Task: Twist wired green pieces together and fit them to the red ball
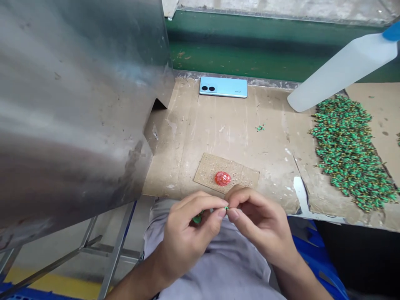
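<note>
Pinched between thumb and forefinger of both hands is a small green part [226,208], too small to make out in detail. My left hand [193,229] is closed on it from one side, with more green pieces [197,218] showing inside its curled fingers. From the other side my right hand [262,223] grips the same part with its fingertips. Just beyond the fingers, a glossy red lump [223,178] sits on a speckled cardboard piece [206,166]. To the right lies a large heap of small green parts with brassy ends [350,150].
A pale blue phone [231,86] lies at the back of the cardboard-covered bench [193,125]. A white bottle with a blue cap [340,71] leans beside the heap. Several loose green parts [260,128] lie mid-bench. A large metal housing [78,104] blocks the left side.
</note>
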Available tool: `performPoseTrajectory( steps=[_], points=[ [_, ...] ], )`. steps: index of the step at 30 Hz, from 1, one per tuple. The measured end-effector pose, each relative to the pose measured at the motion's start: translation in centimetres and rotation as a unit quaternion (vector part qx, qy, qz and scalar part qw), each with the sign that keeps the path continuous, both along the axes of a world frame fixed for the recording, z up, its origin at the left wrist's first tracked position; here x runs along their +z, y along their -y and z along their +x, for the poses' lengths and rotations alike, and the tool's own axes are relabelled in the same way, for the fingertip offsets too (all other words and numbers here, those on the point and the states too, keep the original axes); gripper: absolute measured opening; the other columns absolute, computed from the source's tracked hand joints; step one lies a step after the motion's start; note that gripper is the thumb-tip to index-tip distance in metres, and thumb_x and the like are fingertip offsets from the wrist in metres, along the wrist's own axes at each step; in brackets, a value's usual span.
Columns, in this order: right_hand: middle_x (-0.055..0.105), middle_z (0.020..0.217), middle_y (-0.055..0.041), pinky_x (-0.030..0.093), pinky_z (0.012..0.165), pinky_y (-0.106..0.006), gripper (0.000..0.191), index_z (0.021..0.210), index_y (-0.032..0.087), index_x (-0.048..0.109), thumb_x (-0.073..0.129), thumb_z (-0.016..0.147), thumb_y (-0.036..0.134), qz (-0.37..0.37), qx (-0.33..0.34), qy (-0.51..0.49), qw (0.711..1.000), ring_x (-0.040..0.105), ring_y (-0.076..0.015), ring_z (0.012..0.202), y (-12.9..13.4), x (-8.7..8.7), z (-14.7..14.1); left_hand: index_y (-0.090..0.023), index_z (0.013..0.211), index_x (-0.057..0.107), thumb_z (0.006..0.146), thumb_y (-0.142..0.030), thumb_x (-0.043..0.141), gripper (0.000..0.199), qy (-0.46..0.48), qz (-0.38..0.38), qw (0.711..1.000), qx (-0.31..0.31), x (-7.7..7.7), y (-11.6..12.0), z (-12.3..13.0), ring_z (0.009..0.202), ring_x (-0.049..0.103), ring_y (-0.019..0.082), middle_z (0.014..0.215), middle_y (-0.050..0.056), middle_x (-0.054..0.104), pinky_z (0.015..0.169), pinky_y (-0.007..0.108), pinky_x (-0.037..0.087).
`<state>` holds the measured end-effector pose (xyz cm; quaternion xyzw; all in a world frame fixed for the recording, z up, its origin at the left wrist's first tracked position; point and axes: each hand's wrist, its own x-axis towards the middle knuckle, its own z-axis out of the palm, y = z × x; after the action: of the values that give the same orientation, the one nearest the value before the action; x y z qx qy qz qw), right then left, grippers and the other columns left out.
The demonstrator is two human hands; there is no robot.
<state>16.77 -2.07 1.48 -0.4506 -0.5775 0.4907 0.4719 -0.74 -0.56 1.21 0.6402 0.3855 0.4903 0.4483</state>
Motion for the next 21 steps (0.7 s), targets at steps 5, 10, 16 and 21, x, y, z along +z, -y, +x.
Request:
performPoseTrajectory(
  steps=[5, 10, 16, 21],
  points=[
    [0.062, 0.085, 0.0018, 0.049, 0.070, -0.026, 0.010, 0.095, 0.024, 0.061, 0.064, 0.098, 0.016, 0.064, 0.004, 0.046, 0.997, 0.058, -0.0122, 0.079, -0.1, -0.5, 0.1, -0.022, 0.093, 0.073, 0.094, -0.017, 0.070, 0.005, -0.013, -0.022, 1.000, 0.002, -0.1, -0.1, -0.3, 0.064, 0.060, 0.005, 0.078, -0.006, 0.071, 0.059, 0.015, 0.046],
    [0.063, 0.091, 0.0002, 0.050, 0.070, -0.025, 0.020, 0.104, 0.022, 0.061, 0.063, 0.094, 0.005, 0.147, -0.009, 0.141, 0.979, 0.059, -0.0113, 0.080, 0.1, -1.2, 0.2, -0.021, 0.090, 0.070, 0.097, -0.017, 0.065, 0.010, -0.043, -0.017, 0.999, 0.000, -0.7, -0.2, -0.3, 0.067, 0.063, 0.006, 0.078, -0.005, 0.070, 0.064, 0.015, 0.047],
    [0.060, 0.083, 0.0024, 0.046, 0.063, -0.022, 0.012, 0.097, 0.022, 0.058, 0.060, 0.097, 0.010, 0.118, -0.001, 0.172, 0.978, 0.054, -0.0089, 0.070, 0.3, -1.0, 0.4, -0.021, 0.094, 0.069, 0.097, -0.016, 0.065, 0.008, -0.045, -0.002, 0.999, 0.006, -1.5, 0.0, -0.1, 0.069, 0.064, 0.007, 0.080, -0.005, 0.070, 0.065, 0.015, 0.048],
    [0.054, 0.077, 0.0039, 0.042, 0.059, -0.022, 0.012, 0.091, 0.023, 0.054, 0.057, 0.098, 0.014, 0.086, 0.003, 0.176, 0.981, 0.050, -0.0088, 0.065, 0.2, -0.8, 0.4, -0.021, 0.092, 0.071, 0.097, -0.017, 0.065, 0.009, -0.044, -0.025, 0.999, -0.004, -1.7, -0.3, -0.1, 0.068, 0.065, 0.008, 0.079, -0.004, 0.071, 0.064, 0.016, 0.049]
  ],
)
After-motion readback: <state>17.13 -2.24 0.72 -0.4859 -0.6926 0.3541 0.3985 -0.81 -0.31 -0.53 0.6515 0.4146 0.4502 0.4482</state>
